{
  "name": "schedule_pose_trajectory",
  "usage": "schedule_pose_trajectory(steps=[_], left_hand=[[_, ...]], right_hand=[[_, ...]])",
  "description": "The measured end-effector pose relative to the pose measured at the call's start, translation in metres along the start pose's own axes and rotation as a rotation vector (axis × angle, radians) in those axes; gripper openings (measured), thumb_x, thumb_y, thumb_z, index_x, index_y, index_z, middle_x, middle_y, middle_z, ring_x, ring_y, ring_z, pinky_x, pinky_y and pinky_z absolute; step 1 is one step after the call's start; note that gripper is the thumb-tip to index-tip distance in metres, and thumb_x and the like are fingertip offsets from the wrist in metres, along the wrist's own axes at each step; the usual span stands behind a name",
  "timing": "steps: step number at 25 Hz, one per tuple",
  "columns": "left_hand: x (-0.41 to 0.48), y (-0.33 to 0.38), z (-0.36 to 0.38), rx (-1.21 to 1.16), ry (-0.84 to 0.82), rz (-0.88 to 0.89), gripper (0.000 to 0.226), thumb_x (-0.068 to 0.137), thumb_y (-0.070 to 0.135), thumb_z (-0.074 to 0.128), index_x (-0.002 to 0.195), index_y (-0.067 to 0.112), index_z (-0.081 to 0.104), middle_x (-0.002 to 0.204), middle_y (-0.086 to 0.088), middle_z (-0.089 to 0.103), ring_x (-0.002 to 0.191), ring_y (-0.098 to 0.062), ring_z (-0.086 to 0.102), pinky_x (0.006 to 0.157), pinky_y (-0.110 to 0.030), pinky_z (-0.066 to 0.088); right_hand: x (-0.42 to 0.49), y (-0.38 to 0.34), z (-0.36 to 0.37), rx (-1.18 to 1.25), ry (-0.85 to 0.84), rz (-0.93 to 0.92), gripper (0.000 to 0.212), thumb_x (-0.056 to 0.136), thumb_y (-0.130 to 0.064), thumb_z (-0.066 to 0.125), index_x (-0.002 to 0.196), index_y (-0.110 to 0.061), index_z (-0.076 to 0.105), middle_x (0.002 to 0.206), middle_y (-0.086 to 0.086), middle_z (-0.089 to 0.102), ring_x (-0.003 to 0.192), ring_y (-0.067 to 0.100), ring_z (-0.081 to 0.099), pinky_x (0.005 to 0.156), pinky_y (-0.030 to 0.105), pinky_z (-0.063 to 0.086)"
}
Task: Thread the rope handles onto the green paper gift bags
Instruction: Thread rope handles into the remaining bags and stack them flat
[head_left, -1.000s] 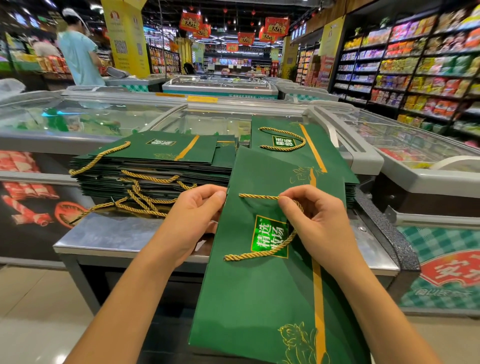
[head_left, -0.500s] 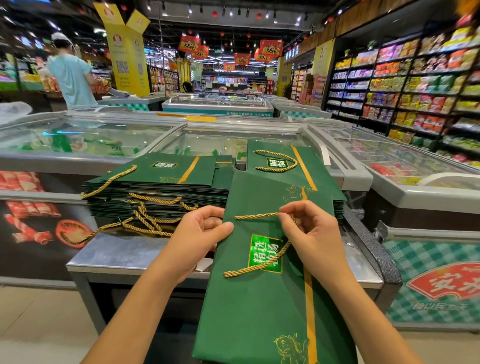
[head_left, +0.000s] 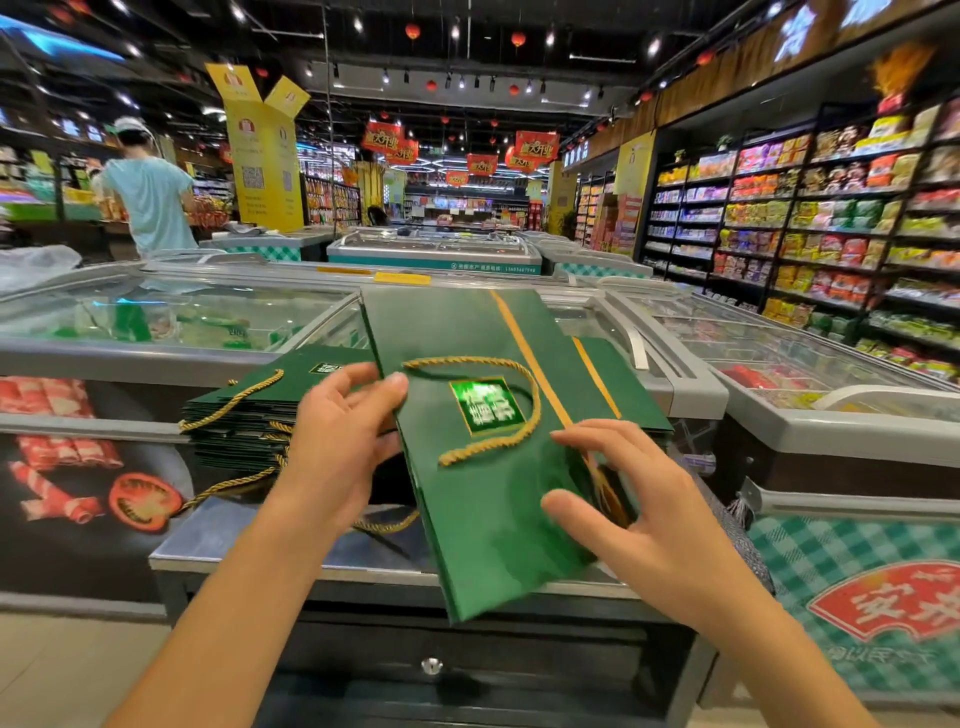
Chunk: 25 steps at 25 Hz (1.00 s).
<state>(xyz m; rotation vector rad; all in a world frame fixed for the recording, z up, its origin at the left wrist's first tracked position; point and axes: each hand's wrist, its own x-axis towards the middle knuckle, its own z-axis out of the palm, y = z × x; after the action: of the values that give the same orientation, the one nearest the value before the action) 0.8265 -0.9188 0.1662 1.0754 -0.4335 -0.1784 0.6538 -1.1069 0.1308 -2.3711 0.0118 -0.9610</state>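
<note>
Okay, head view: left hand (head_left: 337, 441) pinches green bag (head_left: 467, 519) left edge, thumb on top; right hand (head_left: 639, 514) fingers spread, resting on bag right side. Bag tilted above counter (head_left: 234, 540) front edge, rope handle (head_left: 483, 447) looped on face. Bag stack (head_left: 239, 415) at counter left.

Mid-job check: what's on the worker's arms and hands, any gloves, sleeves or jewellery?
The left hand and right hand wear nothing: no gloves, rings, watch or bracelet are visible. No sleeves show either, right down to the frame edge.
</note>
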Motion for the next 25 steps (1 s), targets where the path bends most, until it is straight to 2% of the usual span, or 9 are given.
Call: schedule_pose_trajectory(steps=[4,5,8,11,14,17,20,22,25], left_hand=[[0.015,0.033,0.015,-0.072,0.053,-0.001,0.015,0.098,0.004,0.059,0.113,0.005,0.055,0.075,0.000,0.073,0.059,-0.006,0.069,0.050,-0.020,0.055],[0.017,0.036,0.018,-0.079,0.045,-0.017,0.013,0.099,0.004,0.059,0.112,0.004,0.056,0.074,-0.001,0.074,0.060,-0.007,0.070,0.052,-0.022,0.057],[0.016,0.043,0.027,-0.099,-0.019,-0.043,0.010,0.099,0.010,0.060,0.107,0.005,0.057,0.084,-0.007,0.076,0.068,-0.012,0.074,0.060,-0.024,0.060],[0.018,0.043,0.025,-0.089,-0.051,0.028,0.018,0.101,0.023,0.058,0.107,0.006,0.060,0.094,-0.010,0.076,0.080,-0.018,0.074,0.070,-0.029,0.061],[0.020,0.030,0.012,0.193,0.015,0.097,0.020,0.097,0.027,0.064,0.110,0.012,0.061,0.099,-0.006,0.073,0.091,-0.021,0.071,0.080,-0.031,0.056],[0.007,0.006,0.005,0.409,-0.139,-0.134,0.060,0.087,0.044,0.070,0.133,0.010,0.051,0.116,-0.005,0.068,0.102,-0.019,0.071,0.096,-0.037,0.055],[-0.009,-0.018,0.013,0.332,-0.253,-0.225,0.055,0.092,0.035,0.068,0.136,0.012,0.045,0.117,-0.005,0.071,0.100,-0.017,0.073,0.086,-0.036,0.060],[-0.017,-0.024,0.018,0.211,-0.222,-0.190,0.035,0.097,0.016,0.064,0.129,0.015,0.049,0.112,-0.007,0.075,0.095,-0.019,0.074,0.073,-0.037,0.062],[-0.018,-0.024,0.013,0.114,-0.219,-0.149,0.032,0.099,0.005,0.057,0.127,0.018,0.052,0.111,-0.007,0.076,0.097,-0.023,0.073,0.071,-0.037,0.061]], right_hand=[[0.006,-0.009,-0.003,-0.153,-0.198,-0.130,0.098,0.069,-0.069,0.079,0.153,-0.041,0.037,0.159,-0.023,0.032,0.149,0.001,0.026,0.120,0.027,0.024],[0.010,-0.010,0.000,-0.246,-0.156,-0.186,0.097,0.074,-0.059,0.081,0.156,-0.039,0.033,0.161,-0.019,0.031,0.150,0.003,0.026,0.121,0.031,0.026],[0.022,-0.013,0.009,-0.275,0.062,-0.245,0.088,0.081,-0.001,0.072,0.155,-0.033,0.038,0.156,-0.012,0.044,0.145,0.008,0.040,0.117,0.041,0.039],[0.026,-0.020,0.009,-0.058,0.263,-0.216,0.067,0.092,0.011,0.058,0.145,-0.029,0.054,0.138,-0.014,0.062,0.127,0.004,0.059,0.106,0.028,0.049],[0.028,-0.030,0.003,0.266,0.391,-0.031,0.029,0.101,-0.018,0.057,0.128,-0.022,0.068,0.110,-0.017,0.074,0.102,0.006,0.068,0.085,0.024,0.054],[0.028,-0.041,0.000,0.809,0.467,0.260,0.020,0.097,-0.025,0.057,0.109,-0.016,0.071,0.103,-0.003,0.078,0.101,0.018,0.072,0.083,0.035,0.058],[0.027,-0.050,0.005,1.225,0.495,0.471,0.014,0.099,-0.014,0.056,0.110,-0.012,0.066,0.104,0.005,0.079,0.095,0.020,0.076,0.075,0.035,0.064],[0.022,-0.047,0.009,1.270,0.476,0.553,0.015,0.098,-0.009,0.059,0.112,-0.008,0.064,0.104,0.010,0.078,0.092,0.022,0.077,0.071,0.035,0.064],[0.012,-0.025,0.010,1.110,0.421,0.586,0.034,0.089,-0.002,0.068,0.122,-0.006,0.064,0.108,0.012,0.077,0.096,0.026,0.076,0.072,0.035,0.064]])
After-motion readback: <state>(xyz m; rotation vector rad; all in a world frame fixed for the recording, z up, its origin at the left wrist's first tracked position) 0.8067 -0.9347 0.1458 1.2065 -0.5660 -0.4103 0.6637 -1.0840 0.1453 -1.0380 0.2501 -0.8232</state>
